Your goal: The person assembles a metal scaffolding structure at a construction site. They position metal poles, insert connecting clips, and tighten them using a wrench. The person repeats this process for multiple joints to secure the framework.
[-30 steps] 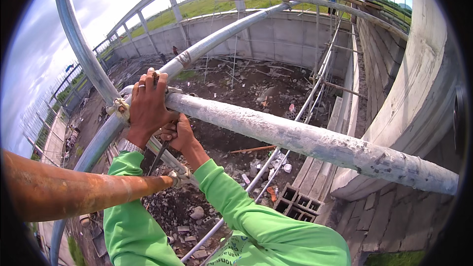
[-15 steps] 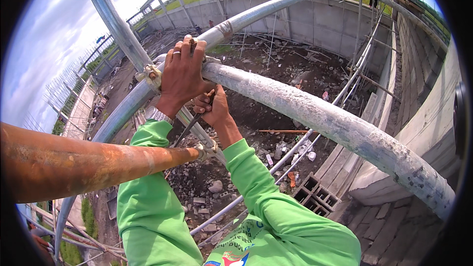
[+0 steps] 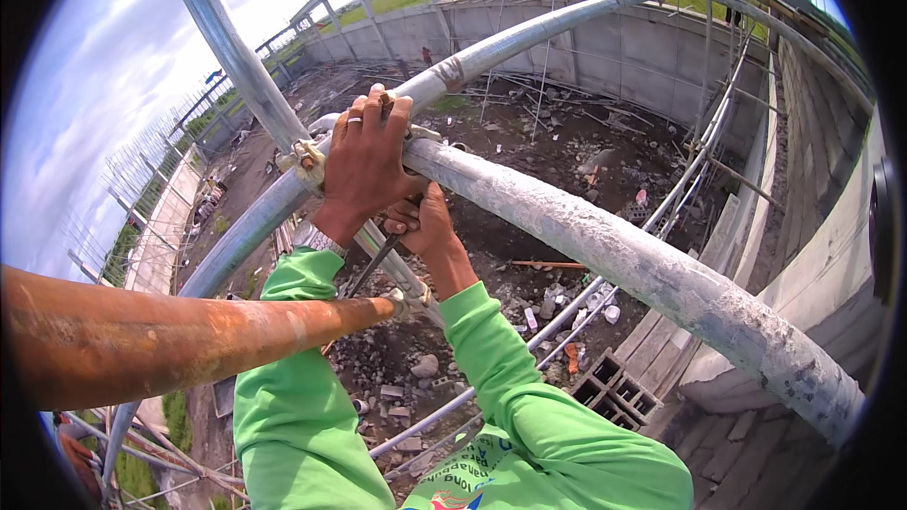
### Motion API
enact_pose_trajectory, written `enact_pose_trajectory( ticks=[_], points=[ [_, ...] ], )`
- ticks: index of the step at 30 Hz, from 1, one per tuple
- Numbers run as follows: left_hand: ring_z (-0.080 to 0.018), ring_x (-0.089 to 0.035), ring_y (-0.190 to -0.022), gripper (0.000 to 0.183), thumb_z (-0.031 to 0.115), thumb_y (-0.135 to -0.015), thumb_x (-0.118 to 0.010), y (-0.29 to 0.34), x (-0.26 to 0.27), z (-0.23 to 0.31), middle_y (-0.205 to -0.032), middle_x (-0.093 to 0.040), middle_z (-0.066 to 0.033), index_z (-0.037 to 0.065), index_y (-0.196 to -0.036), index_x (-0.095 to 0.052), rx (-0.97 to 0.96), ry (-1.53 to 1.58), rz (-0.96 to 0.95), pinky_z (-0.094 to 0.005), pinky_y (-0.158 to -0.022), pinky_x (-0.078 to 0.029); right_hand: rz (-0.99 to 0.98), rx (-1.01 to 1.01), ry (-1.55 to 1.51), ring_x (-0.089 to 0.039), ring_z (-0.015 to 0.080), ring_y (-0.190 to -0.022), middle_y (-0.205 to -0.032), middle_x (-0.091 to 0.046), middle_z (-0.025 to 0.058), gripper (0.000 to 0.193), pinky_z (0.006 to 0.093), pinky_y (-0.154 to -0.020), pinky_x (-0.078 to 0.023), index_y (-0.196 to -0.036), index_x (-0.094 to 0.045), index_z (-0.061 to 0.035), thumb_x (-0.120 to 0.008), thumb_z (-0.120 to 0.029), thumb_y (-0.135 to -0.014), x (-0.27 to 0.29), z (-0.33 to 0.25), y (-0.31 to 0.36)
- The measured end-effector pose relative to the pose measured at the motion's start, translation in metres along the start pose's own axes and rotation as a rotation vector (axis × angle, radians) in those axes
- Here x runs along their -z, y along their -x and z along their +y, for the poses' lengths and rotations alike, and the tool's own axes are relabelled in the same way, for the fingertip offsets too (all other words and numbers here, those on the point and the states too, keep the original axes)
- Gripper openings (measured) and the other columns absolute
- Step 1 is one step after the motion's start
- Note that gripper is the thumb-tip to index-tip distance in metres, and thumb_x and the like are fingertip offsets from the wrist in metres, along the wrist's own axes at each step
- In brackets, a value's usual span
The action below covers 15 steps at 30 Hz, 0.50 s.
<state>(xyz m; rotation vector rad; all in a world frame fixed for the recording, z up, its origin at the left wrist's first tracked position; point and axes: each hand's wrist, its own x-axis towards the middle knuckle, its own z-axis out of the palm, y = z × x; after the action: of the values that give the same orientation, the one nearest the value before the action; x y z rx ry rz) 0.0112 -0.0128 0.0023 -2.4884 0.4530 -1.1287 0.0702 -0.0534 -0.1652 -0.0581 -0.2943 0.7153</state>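
My left hand (image 3: 368, 165), with a ring on one finger, is closed over a scaffold clamp (image 3: 421, 134) where galvanized pipes meet; the palm hides most of it. Just below, my right hand (image 3: 430, 227) grips a slim dark metal tool (image 3: 376, 263), which slants down and left past my left wrist. The tool's upper end is hidden by the hands. A cement-crusted pipe (image 3: 605, 227) runs from the joint to the lower right, while a shiny galvanized pipe (image 3: 529, 33) rises to the upper right. Left of my left hand, another clamp (image 3: 307, 165) holds a steep pipe (image 3: 231, 42).
A rusty pipe (image 3: 179, 331) crosses in front of my left forearm, ending at a lower clamp (image 3: 411, 302). Far below lies rubble-strewn ground (image 3: 529, 170) with hollow blocks (image 3: 614, 392). A curved concrete wall (image 3: 614, 52) stands beyond; wooden planks (image 3: 661, 331) lie at the right.
The whole view has shifted, so pipes and hands sit slightly lower and farther right. Both hands keep their holds on the clamp and the tool.
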Motion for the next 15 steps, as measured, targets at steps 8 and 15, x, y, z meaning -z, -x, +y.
enact_pose_trajectory(
  ticks=[8, 15],
  points=[
    [-0.0478, -0.056, -0.138, 0.113, 0.045, -0.055, -0.098, 0.0007, -0.0033, -0.0017, -0.152, -0.053, -0.0279, 0.007, -0.15, -0.051, -0.021, -0.005, 0.028, -0.0556, -0.116, -0.047, -0.038, 0.153, 0.076, -0.033, 0.0076, -0.048, -0.067, -0.037, -0.0053, 0.044, 0.0279, -0.047, -0.034, -0.084, -0.052, -0.0175, -0.04, -0.047, -0.114, -0.001, 0.003, 0.0052],
    [-0.0467, -0.056, -0.137, 0.113, 0.045, -0.054, -0.099, 0.0004, -0.0033, -0.0004, -0.151, -0.053, -0.027, 0.007, -0.15, -0.052, -0.016, 0.005, 0.04, -0.0555, -0.115, -0.047, -0.07, 0.144, 0.072, -0.032, 0.0068, -0.048, -0.063, -0.034, -0.0074, 0.042, 0.0272, -0.047, -0.033, -0.08, -0.05, -0.0179, -0.038, -0.04, -0.114, -0.0063, 0.0014, 0.0044]
  ],
)
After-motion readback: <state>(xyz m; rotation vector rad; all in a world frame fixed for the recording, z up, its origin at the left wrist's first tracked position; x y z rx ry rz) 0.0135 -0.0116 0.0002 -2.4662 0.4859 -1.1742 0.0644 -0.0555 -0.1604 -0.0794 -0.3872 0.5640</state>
